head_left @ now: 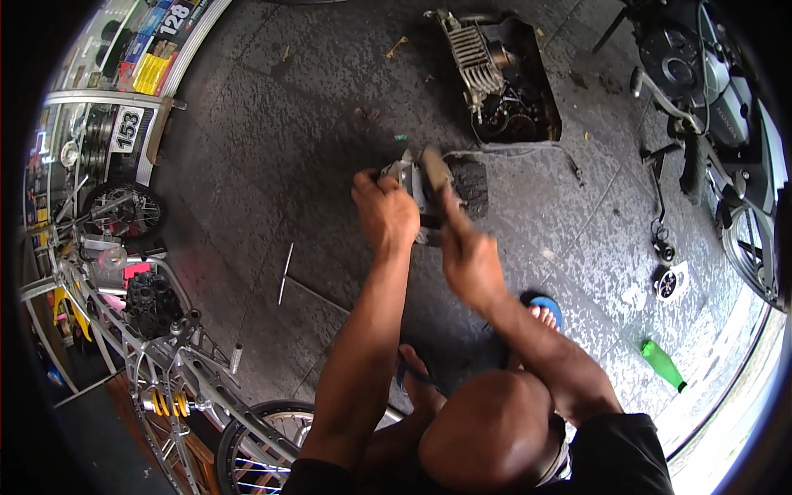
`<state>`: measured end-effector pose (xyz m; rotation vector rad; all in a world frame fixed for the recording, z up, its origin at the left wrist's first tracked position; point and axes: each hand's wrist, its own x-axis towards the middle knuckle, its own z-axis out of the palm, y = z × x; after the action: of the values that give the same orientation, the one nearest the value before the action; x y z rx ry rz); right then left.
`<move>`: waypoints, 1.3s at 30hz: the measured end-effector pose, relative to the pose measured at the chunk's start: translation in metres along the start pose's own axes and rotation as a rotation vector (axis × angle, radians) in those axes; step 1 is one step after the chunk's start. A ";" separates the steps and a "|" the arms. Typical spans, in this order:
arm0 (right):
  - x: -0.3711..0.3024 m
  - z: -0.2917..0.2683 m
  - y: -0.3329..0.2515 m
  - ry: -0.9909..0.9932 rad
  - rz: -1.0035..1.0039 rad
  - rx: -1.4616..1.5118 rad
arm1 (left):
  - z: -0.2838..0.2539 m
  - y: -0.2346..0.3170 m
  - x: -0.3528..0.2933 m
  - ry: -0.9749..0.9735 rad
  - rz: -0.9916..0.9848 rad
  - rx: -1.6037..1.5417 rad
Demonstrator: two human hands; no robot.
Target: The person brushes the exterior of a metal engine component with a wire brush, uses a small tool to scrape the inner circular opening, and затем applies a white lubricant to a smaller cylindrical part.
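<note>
One metal part [417, 190]: left hand [388, 213] grips its left side; right hand [473, 261] clenches tan tool [436, 167] over it; engine [473, 62] lies beyond it.

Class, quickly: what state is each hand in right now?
Left hand: closed on a silver metal part.
Right hand: closed, holding a blurred beige-headed tool.

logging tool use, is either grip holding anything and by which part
Right grip: a blurred tan-ended hand tool, by its near end. Left grip: on the left side of a grey metal part; hold unclear.
</note>
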<state>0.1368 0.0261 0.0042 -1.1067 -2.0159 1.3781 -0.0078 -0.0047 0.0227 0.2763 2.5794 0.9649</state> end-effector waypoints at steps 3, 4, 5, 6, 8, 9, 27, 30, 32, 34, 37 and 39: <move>-0.004 -0.012 0.018 -0.002 -0.135 0.007 | 0.007 0.000 -0.011 0.033 0.034 -0.026; -0.003 -0.008 0.011 -0.001 -0.134 0.013 | 0.006 -0.003 -0.008 0.036 0.036 -0.021; -0.002 -0.002 0.004 -0.034 -0.069 0.066 | 0.006 -0.006 -0.003 0.032 0.043 -0.005; -0.002 0.001 -0.002 -0.068 -0.003 0.118 | 0.005 -0.009 0.001 0.028 0.050 0.011; 0.002 -0.012 0.001 -0.097 0.066 0.093 | 0.003 0.005 -0.009 0.030 0.039 -0.011; 0.003 -0.020 0.004 -0.127 0.139 0.065 | 0.003 0.010 -0.013 0.028 0.027 -0.033; -0.013 -0.002 0.018 -0.059 -0.170 0.083 | -0.002 -0.002 0.004 0.001 0.010 -0.102; 0.016 -0.022 0.011 -0.131 0.024 0.053 | 0.005 0.006 -0.012 0.036 0.032 -0.023; 0.005 -0.005 0.010 -0.096 -0.051 0.044 | 0.005 0.006 -0.003 0.050 0.043 -0.036; -0.022 -0.013 0.011 -0.084 -0.128 0.024 | 0.003 0.006 -0.004 0.038 0.022 -0.054; 0.017 -0.017 0.020 -0.109 0.051 -0.023 | 0.004 0.009 0.002 0.021 0.020 -0.093; -0.011 -0.018 0.020 -0.090 -0.005 0.018 | 0.001 0.006 -0.004 -0.018 -0.024 -0.110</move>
<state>0.1638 0.0304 -0.0064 -1.0485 -2.0627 1.4652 -0.0033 -0.0008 0.0277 0.2227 2.4971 1.0853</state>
